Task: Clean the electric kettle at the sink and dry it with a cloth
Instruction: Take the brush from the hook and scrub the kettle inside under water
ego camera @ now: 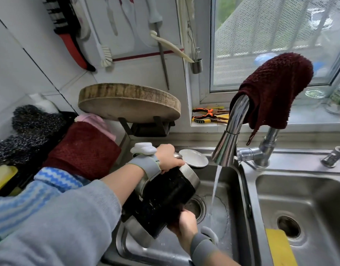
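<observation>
The electric kettle [165,196], steel with a black underside, is tipped on its side over the left sink basin [228,223], its base facing me. My left hand [168,157] grips its upper rim from above. My right hand [185,224] holds the lower edge of the black base from below, fingers curled under it. Water runs from the chrome faucet [229,135] into the basin just right of the kettle. A dark red cloth [274,89] hangs over the faucet neck.
A second basin [319,198] at the right holds a yellow sponge [280,248]. A steel lid [194,158] lies behind the kettle. A round wooden board [129,100], another red cloth [82,150] and dark scourers [31,127] crowd the left counter. Pliers [209,115] lie on the sill.
</observation>
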### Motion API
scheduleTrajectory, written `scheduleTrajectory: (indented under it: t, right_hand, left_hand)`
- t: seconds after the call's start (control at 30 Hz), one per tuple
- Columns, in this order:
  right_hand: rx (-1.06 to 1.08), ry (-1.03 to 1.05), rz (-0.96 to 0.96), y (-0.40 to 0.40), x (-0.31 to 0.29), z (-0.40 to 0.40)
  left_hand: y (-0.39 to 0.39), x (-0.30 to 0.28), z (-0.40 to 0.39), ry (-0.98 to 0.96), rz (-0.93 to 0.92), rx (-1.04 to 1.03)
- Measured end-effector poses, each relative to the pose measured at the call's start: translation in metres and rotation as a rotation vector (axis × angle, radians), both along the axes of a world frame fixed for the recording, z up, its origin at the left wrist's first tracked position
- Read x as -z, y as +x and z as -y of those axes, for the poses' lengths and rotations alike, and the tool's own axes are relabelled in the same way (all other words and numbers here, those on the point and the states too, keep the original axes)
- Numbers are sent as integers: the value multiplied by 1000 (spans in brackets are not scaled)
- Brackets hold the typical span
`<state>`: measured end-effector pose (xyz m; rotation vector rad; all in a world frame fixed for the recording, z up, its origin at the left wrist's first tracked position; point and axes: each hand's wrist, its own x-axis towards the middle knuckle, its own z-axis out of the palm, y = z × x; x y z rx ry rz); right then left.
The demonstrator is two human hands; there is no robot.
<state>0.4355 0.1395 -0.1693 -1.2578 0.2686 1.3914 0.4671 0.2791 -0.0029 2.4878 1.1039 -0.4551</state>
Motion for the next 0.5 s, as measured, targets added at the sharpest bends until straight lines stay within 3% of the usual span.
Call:
scheduleTrajectory:
  t: [0.2,0.5]
  right_hand:
    - [89,-19,-130,-12,-12,7]
    - [-14,22,-143,-22,-29,10]
  left_hand:
    - [23,7,-2,101,-204,125]
    - [34,0,9,159,-362,104]
